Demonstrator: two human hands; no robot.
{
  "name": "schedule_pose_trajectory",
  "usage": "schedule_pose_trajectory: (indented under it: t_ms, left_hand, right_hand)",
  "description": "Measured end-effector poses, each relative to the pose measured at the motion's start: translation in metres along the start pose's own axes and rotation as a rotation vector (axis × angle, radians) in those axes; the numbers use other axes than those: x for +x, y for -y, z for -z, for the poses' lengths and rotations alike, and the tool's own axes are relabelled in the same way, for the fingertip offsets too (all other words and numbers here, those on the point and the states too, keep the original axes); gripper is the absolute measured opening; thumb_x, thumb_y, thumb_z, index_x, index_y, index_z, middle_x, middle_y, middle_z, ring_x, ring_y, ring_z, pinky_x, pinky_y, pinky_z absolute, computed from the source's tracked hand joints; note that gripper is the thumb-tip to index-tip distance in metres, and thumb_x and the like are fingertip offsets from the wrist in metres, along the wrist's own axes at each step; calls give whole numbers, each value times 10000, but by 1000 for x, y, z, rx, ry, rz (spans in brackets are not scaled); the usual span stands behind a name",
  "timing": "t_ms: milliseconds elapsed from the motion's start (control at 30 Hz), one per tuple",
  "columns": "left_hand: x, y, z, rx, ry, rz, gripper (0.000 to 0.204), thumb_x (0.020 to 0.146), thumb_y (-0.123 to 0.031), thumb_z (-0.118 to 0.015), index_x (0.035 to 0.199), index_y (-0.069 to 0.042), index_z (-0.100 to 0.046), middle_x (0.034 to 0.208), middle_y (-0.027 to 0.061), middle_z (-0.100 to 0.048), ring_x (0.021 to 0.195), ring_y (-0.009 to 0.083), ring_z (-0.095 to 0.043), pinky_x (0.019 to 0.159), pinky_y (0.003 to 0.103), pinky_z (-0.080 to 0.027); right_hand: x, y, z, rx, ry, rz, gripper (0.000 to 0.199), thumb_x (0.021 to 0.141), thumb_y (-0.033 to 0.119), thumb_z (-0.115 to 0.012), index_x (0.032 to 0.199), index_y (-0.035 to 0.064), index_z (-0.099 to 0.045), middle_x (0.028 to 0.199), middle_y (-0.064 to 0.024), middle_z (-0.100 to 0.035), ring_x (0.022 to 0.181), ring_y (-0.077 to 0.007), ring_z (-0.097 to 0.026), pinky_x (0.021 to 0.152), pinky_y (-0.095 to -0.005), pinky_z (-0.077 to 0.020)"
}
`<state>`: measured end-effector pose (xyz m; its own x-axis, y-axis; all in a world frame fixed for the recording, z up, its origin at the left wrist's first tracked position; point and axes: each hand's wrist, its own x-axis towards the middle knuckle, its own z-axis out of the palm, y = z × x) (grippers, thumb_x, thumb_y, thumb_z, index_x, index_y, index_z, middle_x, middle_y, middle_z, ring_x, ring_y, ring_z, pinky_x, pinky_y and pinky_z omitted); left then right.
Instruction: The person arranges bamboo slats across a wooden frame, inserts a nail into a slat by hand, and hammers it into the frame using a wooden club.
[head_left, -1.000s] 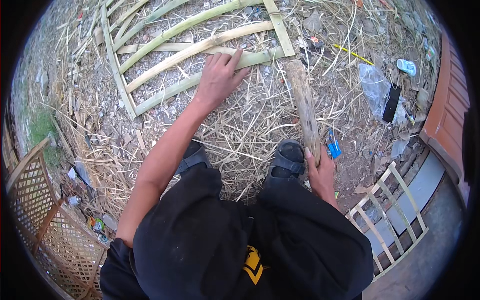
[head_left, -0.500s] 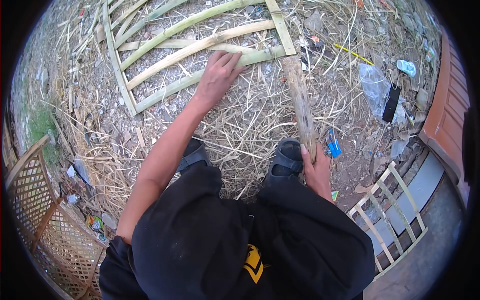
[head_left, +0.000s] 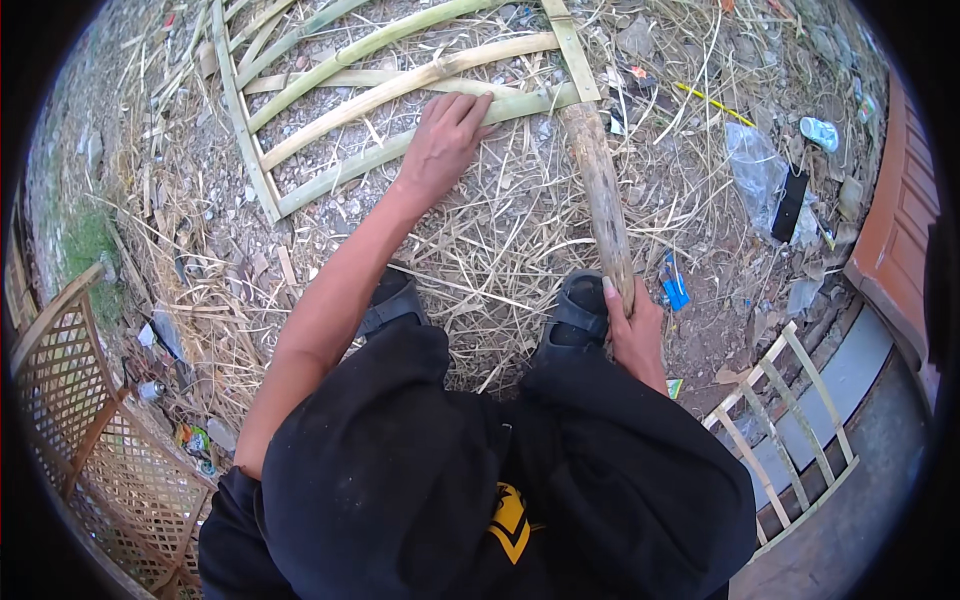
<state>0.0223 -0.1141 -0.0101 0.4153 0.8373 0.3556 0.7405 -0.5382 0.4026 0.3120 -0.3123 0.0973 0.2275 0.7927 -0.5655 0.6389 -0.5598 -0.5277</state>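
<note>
Bamboo frame (head_left: 400, 95) flat on straw-strewn ground, left hand (head_left: 445, 140) pressed open-palmed on its nearest slat. Thick wooden stick (head_left: 600, 195) just right of frame, clenched low by right hand (head_left: 635, 335).

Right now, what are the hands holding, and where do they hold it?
The right hand grips a thick wooden stick at its near end. The left hand holds nothing; it presses flat on a bamboo slat of the frame.

two hands (head_left: 440, 140), one wooden stick (head_left: 600, 190), two sandals (head_left: 575, 310)
</note>
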Motion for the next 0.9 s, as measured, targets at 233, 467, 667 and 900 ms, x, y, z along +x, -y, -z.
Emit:
schedule_pose_trajectory:
  t_ms: [233, 467, 667, 900]
  left_hand:
    - [3, 0, 2, 5, -27, -2, 463, 938, -199, -702, 1367, -49, -609, 1241, 164, -623, 1208, 323, -571, 1077, 490, -402]
    - [-3, 16, -8, 36, 103, -70, 458, 1001, -261, -630, 1424, -92, -581, 1531, 117, -512, 1420, 349, -468, 1232, 516, -289]
    - [0, 15, -10, -17, 69, -128, 460, 1002, -243, -621, 1446, -139, -563, 1473, 159, -550, 1384, 370, -496, 1191, 513, -362]
    - [-1, 16, -8, 50, 76, -152, 436, 1012, -285, -618, 1413, -116, -597, 1452, 183, -564, 1375, 384, -503, 1173, 506, -389]
  right_hand:
    - [2, 11, 4, -24, -23, 64, 443, 994, 401, -643, 1063, -34, -598, 727, -291, -647, 722, -503, -664, 642, -522, -491]
    - [19, 37, 13, -79, -95, 283, 407, 992, 360, -655, 1089, -24, -560, 712, -295, -645, 700, -505, -665, 587, -533, -490]
    - [53, 13, 10, -265, -99, 387, 395, 1002, 362, -650, 1070, -13, -546, 682, -291, -637, 651, -499, -659, 543, -533, -489]
    - [48, 21, 13, -131, -95, 413, 396, 1005, 372, -645, 1066, -5, -541, 684, -289, -642, 653, -497, -663, 540, -542, -491]
